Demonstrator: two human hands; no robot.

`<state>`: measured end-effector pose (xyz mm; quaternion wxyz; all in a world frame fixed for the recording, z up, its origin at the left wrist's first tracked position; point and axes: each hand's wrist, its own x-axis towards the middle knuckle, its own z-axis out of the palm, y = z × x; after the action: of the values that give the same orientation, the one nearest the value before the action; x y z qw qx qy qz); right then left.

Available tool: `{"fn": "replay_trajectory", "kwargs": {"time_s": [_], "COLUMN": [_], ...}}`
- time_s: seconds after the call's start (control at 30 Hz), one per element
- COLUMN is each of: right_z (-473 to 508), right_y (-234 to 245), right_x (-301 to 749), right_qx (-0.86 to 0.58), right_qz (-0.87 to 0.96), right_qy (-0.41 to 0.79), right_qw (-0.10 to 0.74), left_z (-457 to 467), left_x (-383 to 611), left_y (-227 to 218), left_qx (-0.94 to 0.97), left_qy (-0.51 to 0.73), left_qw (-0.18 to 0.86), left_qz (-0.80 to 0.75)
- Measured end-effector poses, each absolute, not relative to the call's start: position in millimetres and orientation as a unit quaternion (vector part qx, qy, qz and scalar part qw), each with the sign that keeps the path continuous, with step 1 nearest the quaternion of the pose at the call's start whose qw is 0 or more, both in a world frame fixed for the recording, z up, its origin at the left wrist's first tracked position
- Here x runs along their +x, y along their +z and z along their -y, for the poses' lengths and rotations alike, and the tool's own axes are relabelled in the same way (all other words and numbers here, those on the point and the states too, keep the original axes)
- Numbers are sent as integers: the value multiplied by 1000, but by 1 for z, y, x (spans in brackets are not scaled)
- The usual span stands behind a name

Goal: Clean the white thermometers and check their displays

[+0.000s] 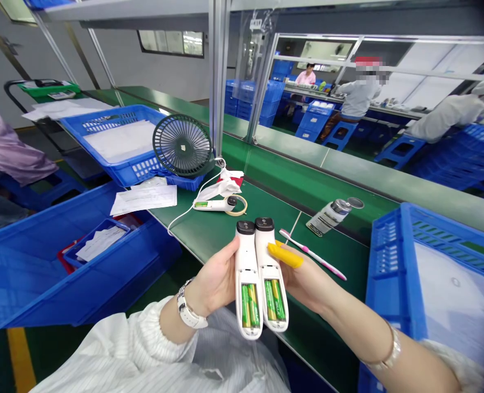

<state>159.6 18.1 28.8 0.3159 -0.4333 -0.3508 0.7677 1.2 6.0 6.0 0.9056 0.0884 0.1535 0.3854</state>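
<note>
My left hand (221, 275) is closed around a white handheld device (246, 256) with a black head. Pressed beside it is a second white device (265, 254) of the same shape, gripped by my right hand (301, 273), whose thumb wears a yellow cover (285, 255). Both devices stand upright with their battery bays uncovered, and a pair of green-and-gold batteries (275, 299) sits in each. A third such device (215, 205) lies on the green bench beyond, its batteries showing, next to a roll of tape (242, 206).
To the right are a pink-and-white toothbrush (313, 255), a clear bottle (327, 217) and a blue crate (393, 262). A black fan (183, 146), papers (145, 199) and blue bins (53, 256) stand left. A metal post (217, 76) rises behind. Several people work farther off.
</note>
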Motion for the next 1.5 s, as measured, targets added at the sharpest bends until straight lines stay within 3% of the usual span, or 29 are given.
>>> {"fn": "replay_trajectory", "kwargs": {"time_s": [0.53, 0.9, 1.2, 1.5], "right_z": [-17, -17, -16, -14], "right_y": [28, 29, 28, 32], "right_x": [155, 157, 158, 156], "right_qx": [-436, -408, -420, -435], "right_qz": [326, 356, 331, 297], "right_qy": [724, 730, 729, 737], "right_qw": [425, 418, 427, 423], "left_z": [-2, -3, -9, -7], "left_x": [4, 3, -10, -8], "left_y": [-5, -8, -8, -10], "left_qx": [209, 221, 93, 185], "left_qy": [491, 514, 557, 567], "left_qw": [811, 786, 781, 761], "left_qz": [-241, -263, -267, -256]}}
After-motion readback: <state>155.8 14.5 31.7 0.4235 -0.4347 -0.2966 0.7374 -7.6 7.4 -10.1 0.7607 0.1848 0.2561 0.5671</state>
